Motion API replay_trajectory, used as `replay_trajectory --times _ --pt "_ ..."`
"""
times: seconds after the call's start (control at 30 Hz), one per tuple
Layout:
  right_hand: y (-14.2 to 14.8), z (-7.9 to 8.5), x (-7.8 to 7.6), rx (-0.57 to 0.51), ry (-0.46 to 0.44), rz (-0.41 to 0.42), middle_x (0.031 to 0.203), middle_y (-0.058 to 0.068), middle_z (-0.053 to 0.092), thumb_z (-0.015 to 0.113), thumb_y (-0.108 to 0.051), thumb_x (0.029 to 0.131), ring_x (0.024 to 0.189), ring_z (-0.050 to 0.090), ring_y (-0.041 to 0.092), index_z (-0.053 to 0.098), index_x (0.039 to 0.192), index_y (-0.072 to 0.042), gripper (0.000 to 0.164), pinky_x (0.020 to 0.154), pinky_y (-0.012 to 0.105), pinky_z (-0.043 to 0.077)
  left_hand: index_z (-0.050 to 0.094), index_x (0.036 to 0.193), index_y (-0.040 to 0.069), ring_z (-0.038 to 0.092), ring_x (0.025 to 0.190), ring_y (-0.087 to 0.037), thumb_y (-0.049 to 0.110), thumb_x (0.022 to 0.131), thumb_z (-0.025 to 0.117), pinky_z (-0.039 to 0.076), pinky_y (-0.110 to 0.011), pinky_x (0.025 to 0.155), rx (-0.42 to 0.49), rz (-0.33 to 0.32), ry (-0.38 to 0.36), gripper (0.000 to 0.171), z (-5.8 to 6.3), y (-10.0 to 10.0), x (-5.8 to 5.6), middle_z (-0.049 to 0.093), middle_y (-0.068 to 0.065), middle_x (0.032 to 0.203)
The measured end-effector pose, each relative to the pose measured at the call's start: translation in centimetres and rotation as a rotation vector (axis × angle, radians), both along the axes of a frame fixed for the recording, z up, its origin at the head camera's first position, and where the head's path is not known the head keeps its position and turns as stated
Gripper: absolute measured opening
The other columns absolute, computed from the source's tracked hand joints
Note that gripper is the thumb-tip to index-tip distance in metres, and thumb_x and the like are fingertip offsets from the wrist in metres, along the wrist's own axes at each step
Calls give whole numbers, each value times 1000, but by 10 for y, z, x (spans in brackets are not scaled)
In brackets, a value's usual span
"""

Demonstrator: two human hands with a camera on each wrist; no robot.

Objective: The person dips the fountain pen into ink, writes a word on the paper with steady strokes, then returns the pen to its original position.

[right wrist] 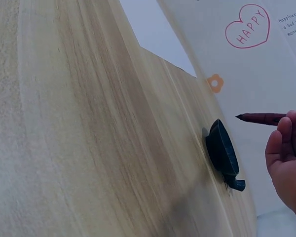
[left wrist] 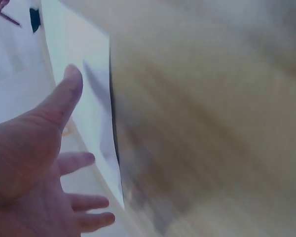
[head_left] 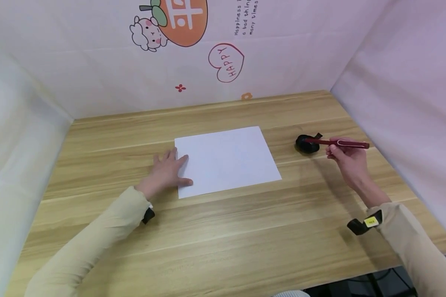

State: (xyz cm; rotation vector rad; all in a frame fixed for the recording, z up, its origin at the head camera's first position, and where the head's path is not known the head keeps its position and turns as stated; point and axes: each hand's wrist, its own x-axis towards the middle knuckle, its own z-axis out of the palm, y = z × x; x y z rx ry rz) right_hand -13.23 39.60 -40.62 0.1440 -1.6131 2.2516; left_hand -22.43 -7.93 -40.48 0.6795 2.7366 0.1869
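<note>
"Two hands are shown; how is the left hand [head_left: 165, 171] held?"

"Its fingers are spread, and the left edge of a white sheet [head_left: 226, 161] is overlapped by the thumb and forefinger. Whether the paper is pressed by them cannot be told."

"And where is the sheet placed?"

"It is laid flat on the wooden table [head_left: 226, 247], mostly to the right of the left hand and well apart from the right hand [head_left: 349, 161]. No marks can be seen on it."

"What is held on the other side?"

"A dark red pen [head_left: 351, 144] is pinched in the curled fingers of the right hand, its dark tip pointed towards the left hand's side."

"Is anything touched by that tip?"

"A small black object [head_left: 305, 145] with a stubby projection is set just left of the right hand. From the head it is overlapped by the tip, but a gap is shown by the right wrist view."

"What is seen beyond both hands?"

"A pale printed cloth [head_left: 282, 62], marked with a red heart."
</note>
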Motion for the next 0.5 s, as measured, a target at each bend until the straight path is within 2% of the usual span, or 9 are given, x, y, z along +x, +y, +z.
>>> replay_trajectory --times 0.07,0.13,0.33,0.43,0.5 --pt "1 0 -1 38 -38 -33 76 5 69 50 13 88 69 66 11 63 99 4 19 61 18 54 29 147 11 12 141 -50 51 76 71 7 -73 106 1 -14 -11 92 1 -3 -5 9 -30 154" --pt "2 1 -1 115 -94 -107 74 0 67 55 9 88 64 63 8 64 95 -1 15 60 15 52 27 148 11 8 141 -50 50 75 72 6 -72 107 0 -29 -35 94 3 -6 -9 6 -28 155" --pt "3 8 -5 427 -295 -337 64 -13 60 64 -8 87 54 54 1 65 88 -15 8 52 12 41 23 150 11 3 142 -48 46 77 72 4 -70 109 -12 -67 -117 94 5 -13 -16 5 -26 156" --pt "3 12 -9 553 -373 -393 58 -18 57 63 -16 88 54 51 -1 65 91 -18 4 50 14 37 22 150 11 5 143 -47 45 78 72 4 -70 109 -12 -67 -130 94 4 -14 -17 7 -26 156" --pt "4 14 -12 602 -401 -394 58 -20 58 61 -21 90 56 53 -4 66 93 -19 6 51 12 39 22 150 10 6 143 -47 45 78 71 4 -70 109 -12 -68 -131 94 4 -14 -18 7 -26 156"
